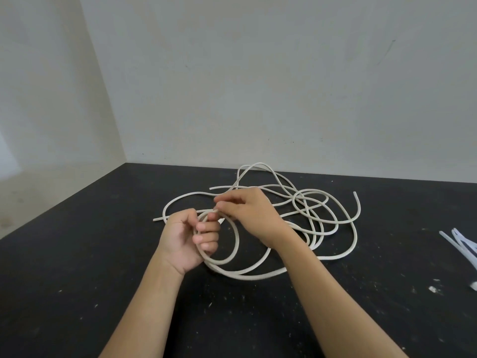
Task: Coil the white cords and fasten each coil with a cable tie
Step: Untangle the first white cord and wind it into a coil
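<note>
A tangle of white cord (317,218) lies in loose loops on the black table (77,254). My left hand (188,239) grips a small round coil of the cord (233,251), fingers curled through the loop. Just above and to the right of it, my right hand (247,210) pinches a strand of the cord at the top of that coil. Loose ends stick out at the far left and the far right of the tangle. White cable ties (462,244) lie at the table's right edge, partly cut off by the frame.
Pale walls meet in a corner behind the table's far left. The table top is speckled with small white flecks, and a few white scraps (433,289) lie near the cable ties.
</note>
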{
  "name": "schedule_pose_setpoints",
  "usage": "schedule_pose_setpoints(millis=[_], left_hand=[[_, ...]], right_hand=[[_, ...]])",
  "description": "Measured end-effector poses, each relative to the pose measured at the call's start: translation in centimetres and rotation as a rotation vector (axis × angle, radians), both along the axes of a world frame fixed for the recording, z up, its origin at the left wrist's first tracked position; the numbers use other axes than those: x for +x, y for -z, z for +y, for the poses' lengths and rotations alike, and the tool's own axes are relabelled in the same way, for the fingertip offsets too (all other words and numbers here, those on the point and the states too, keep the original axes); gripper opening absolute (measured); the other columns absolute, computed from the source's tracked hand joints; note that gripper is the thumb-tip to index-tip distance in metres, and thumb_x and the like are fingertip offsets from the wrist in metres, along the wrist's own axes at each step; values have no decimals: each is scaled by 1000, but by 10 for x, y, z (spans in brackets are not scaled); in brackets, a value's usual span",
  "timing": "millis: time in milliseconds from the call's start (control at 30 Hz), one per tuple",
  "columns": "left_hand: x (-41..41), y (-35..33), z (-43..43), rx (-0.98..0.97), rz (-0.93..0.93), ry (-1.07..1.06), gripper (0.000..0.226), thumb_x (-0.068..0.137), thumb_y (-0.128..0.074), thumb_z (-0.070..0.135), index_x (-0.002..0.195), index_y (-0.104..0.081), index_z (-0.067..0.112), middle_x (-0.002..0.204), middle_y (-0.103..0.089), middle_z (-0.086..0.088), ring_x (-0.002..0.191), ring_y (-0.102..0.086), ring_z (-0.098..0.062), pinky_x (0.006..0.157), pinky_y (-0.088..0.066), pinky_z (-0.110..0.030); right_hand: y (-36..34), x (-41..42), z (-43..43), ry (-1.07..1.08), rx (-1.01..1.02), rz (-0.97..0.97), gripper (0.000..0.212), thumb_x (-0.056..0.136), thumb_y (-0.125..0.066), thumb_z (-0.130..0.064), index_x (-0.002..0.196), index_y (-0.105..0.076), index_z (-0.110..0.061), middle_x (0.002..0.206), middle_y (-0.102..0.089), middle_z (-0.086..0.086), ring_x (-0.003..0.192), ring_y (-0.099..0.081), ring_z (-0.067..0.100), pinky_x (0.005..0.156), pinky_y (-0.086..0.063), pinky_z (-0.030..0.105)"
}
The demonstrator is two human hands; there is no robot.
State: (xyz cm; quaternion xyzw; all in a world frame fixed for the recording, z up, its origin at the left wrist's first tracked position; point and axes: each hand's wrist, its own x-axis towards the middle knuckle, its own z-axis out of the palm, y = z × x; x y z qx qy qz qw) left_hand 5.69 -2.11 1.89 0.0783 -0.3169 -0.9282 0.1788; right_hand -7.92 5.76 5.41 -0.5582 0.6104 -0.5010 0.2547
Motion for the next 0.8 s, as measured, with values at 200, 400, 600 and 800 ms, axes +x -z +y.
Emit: schedule_pose_setpoints(millis=[200,400,600,800], left_hand=[[-3,4,0,-76,2,-3,15,49,-65,6,63,-61,5,41,-45,4,30,-18,-7,29,-26,-18],[-14,-4,13,-163,-184,-164,28,76,-61,29,55,-61,10,41,-40,5,26,-33,-5,29,-29,-16],[-1,-1,3,-52,122,-188,29,50,-87,7,71,-66,3,50,-47,3,36,-44,-9,38,-42,-21],[-8,-4,9,-79,128,-317,13,61,-69,14,59,-57,10,45,-38,4,40,-43,-12,54,-52,-28]], right_hand=[[-2,1,2,-73,265,-412,14,94,-56,-19,92,-65,-10,89,-63,8,78,-63,22,65,-57,34],[0,-3,-1,-44,185,-312,47,89,-60,-13,132,-40,-19,69,-64,-5,60,-56,14,55,-39,25],[4,-27,11,-333,381,-332,13,93,-52,-1,102,-60,-7,75,-63,5,68,-66,20,77,-56,42],[9,-22,3,-101,112,-322,26,99,-45,-9,114,-62,-21,64,-48,-2,55,-49,8,56,-51,23]])
